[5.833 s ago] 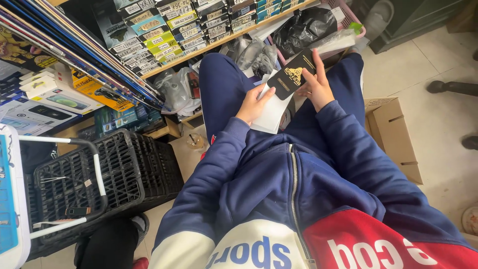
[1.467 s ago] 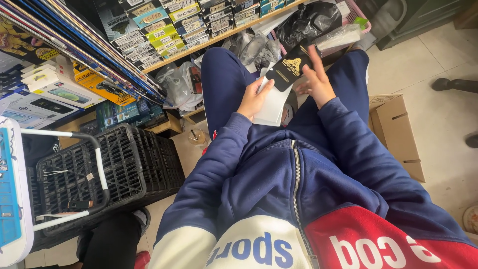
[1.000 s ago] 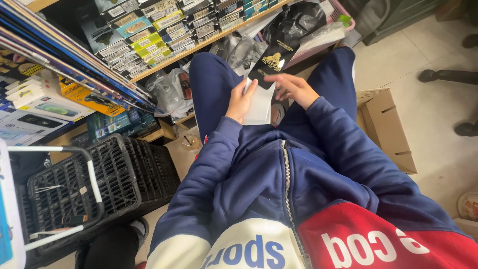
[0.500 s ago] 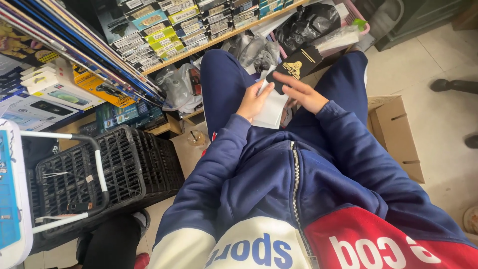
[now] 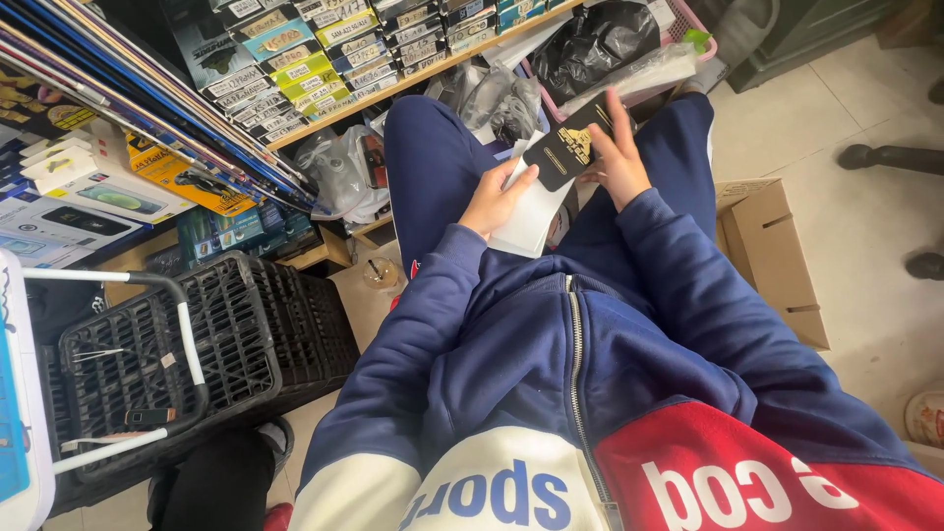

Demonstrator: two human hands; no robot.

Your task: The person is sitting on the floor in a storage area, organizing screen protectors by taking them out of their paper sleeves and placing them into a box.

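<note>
I sit with my legs in blue trousers stretched out. My left hand [image 5: 495, 196] holds a stack of flat white packets [image 5: 532, 211] resting over my lap. My right hand [image 5: 619, 157] grips a flat black packet with a gold emblem [image 5: 564, 149], lifted just above the white stack, fingers spread along its right edge. Both sleeves are dark blue.
A black plastic crate [image 5: 206, 344] stands at my left. Shelves of boxed goods [image 5: 324, 44] and plastic bags [image 5: 497, 93] lie ahead. An open cardboard box [image 5: 777, 256] sits on the tiled floor at right. Another person's shoes [image 5: 885, 155] show at far right.
My right hand has raised the black packet back up off the white stack after lowering over it half a second ago. My left hand has stayed on the stack.
</note>
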